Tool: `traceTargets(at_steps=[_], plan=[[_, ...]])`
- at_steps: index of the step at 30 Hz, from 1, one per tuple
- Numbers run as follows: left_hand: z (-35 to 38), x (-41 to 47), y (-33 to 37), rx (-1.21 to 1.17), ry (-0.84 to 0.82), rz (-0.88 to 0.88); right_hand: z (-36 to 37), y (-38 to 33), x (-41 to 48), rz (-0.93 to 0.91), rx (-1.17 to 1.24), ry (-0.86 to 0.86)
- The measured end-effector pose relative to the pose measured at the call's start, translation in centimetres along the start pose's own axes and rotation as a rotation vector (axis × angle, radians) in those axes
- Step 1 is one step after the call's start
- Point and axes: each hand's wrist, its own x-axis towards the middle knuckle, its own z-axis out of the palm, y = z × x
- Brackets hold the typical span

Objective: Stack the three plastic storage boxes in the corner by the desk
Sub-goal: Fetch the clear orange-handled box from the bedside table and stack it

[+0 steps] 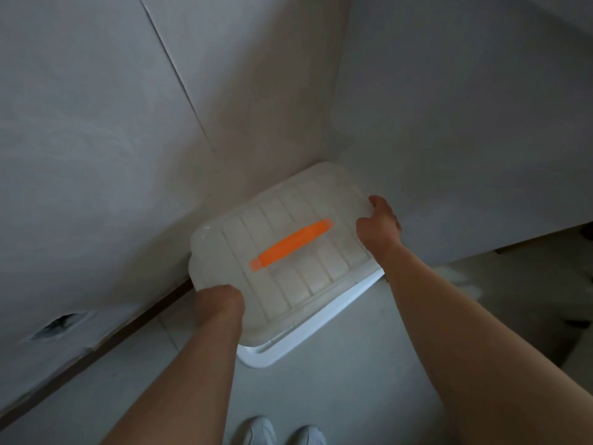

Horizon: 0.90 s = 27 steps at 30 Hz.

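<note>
**Both hands on the top box in the corner**

The box [288,285], milky plastic with a ribbed lid and an orange handle [291,245] across its middle, sits tucked into the corner where the wall [96,155] meets a white panel [449,123]. It lies over a second box [321,322], whose white rim shows along the near and right edges. Whether the upper one is fully seated cannot be told.

Both arms reach forward and down, bare to the elbow. The left hand [219,300] grips the near left corner of the box. Its knuckles face up and its fingers are curled over the edge, out of sight. The right hand [378,224] holds the far right edge, with the thumb lying on the lid's rim and the fingers wrapped down the side. The right wrist is bent inward toward the handle.

A dark baseboard [128,332] runs along the foot of the wall, with a torn spot [57,324] in the wall just above it. Two white shoes [260,430] stand on the pale floor [353,396], well short of the boxes.
</note>
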Motion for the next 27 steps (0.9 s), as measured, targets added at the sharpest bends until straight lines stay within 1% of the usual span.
traceTargets(at_steps=[1, 3, 6, 8, 11, 17, 22, 27], plan=[[0.1, 0.0, 0.0, -0.013, -0.003, -0.014, 0.1, 0.1, 0.2, -0.005, -0.014, -0.001], [0.5, 0.1, -0.1, -0.039, 0.058, -0.027, 0.3, 0.3, 0.7, -0.016, -0.031, 0.004], [1.2, 0.1, -0.2, 0.02, 0.185, -0.019, 0.6, 0.5, 1.4, -0.031, -0.056, 0.017], [1.6, -0.2, -0.2, 0.035, 0.212, -0.001, 0.6, 0.4, 1.9, -0.035, -0.072, 0.018], [1.7, -0.4, -0.4, 0.071, 0.2, 0.01, 0.5, 0.2, 2.3, -0.051, -0.094, 0.02], [2.0, -0.1, -0.4, 0.064, 0.16, 0.015, 0.1, 0.2, 2.9, -0.049, -0.115, 0.028], [2.7, 0.2, -0.2, 0.018, 0.177, 0.018, -0.2, 0.3, 3.4, -0.066, -0.141, 0.017], [3.0, 0.0, -0.1, 0.044, 0.19, 0.029, -0.2, 0.3, 3.6, -0.057, -0.183, -0.01]])
